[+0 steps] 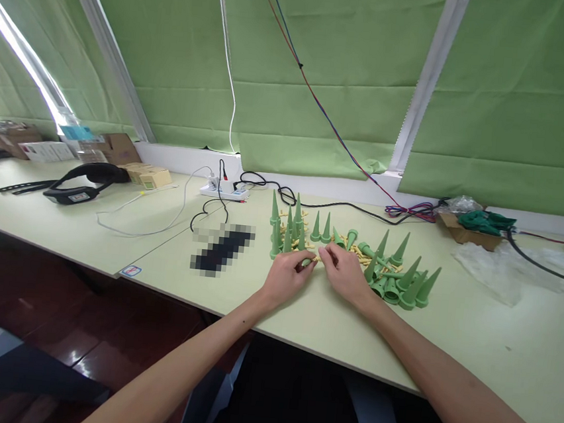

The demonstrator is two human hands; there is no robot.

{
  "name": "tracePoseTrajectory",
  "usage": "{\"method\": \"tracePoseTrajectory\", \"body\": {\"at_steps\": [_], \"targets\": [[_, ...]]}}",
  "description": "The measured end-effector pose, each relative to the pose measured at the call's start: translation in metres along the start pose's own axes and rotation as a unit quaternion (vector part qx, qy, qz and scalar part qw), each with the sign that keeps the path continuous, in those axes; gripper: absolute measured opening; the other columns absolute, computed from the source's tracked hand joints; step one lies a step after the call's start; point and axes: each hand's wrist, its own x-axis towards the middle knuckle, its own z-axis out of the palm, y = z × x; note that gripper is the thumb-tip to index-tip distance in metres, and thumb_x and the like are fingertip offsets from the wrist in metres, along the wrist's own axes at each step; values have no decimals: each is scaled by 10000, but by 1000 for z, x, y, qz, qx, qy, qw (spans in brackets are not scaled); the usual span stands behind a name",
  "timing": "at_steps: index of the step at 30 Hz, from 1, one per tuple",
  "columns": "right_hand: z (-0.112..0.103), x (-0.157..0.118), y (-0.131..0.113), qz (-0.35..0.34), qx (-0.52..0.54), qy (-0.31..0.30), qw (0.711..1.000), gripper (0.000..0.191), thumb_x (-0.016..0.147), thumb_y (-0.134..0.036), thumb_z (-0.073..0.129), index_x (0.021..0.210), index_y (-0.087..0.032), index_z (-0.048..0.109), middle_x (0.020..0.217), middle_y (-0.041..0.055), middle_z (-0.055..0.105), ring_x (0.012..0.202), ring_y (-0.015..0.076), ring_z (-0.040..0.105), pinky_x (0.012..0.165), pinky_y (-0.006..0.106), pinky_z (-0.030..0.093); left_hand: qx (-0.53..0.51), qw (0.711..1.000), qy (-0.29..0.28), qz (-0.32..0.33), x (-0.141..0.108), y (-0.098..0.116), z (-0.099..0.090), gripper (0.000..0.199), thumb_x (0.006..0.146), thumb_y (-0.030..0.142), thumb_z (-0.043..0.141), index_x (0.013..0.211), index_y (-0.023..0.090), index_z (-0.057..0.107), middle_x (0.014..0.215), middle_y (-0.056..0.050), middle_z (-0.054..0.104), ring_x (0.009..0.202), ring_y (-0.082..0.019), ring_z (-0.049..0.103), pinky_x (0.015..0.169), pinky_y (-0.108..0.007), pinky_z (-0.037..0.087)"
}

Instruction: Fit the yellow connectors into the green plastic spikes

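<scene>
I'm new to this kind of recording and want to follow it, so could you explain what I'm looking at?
There is no machine here: you see a person's own bare left hand and right hand. The single picture comes from a camera worn on that person's head, looking forward and down.

On the pale table are many green cones, some upright and others lying over, with small yellow pieces among them. Farther back are a power strip and, at the right, a cardboard box.

The left fingers appear to pinch a small green piece, mostly hidden. The right fingertips are close by; whether they hold anything is unclear.
</scene>
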Motion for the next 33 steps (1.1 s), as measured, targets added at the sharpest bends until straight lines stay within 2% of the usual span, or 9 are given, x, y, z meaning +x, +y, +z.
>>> {"method": "tracePoseTrajectory", "body": {"at_steps": [6, 19, 22, 28, 33], "targets": [[0, 0, 0, -8, 3, -7, 1000, 330, 977, -380, 402, 697, -208, 437, 590, -37, 481, 537, 123, 399, 570, 257, 300, -3, 1000, -5, -4, 0, 0, 0, 167, 890, 245, 550, 922, 183, 702, 703, -6, 675, 509, -84, 446, 536, -222, 374], [1, 2, 2, -2, -21, -11, 1000, 461, 985, -431, 376, 580, -212, 342, 516, -31, 405, 510, 128, 340, 553, 280, 275, -10, 1000, -10, 13, -1, -1, 1, 166, 890, 232, 556, 922, 191, 713, 784, -25, 718, 600, -111, 569, 578, -232, 424], [2, 1, 2, 4, -17, -13, 1000, 445, 991, -442, 359, 612, -210, 384, 543, -25, 445, 529, 134, 385, 572, 278, 293, -8, 1000, -8, 3, -1, -2, 1, 171, 893, 237, 554, 922, 183, 714, 786, -28, 718, 580, -104, 556, 565, -229, 418], [0, 0, 1, 6, 15, -21, 1000, 305, 990, -414, 377, 794, -211, 494, 659, -16, 568, 588, 146, 486, 604, 267, 334, -7, 1000, -5, -12, -1, -3, 2, 190, 901, 256, 551, 950, 174, 715, 781, -31, 720, 567, -99, 544, 558, -224, 418], [0, 0, 1, -10, 14, -21, 1000, 270, 982, -371, 394, 791, -210, 498, 656, -19, 557, 582, 144, 478, 603, 266, 340, -9, 1000, -4, -12, -1, -3, 2, 189, 901, 258, 553, 950, 172, 715, 783, -32, 720, 548, -92, 526, 538, -220, 403]]}}
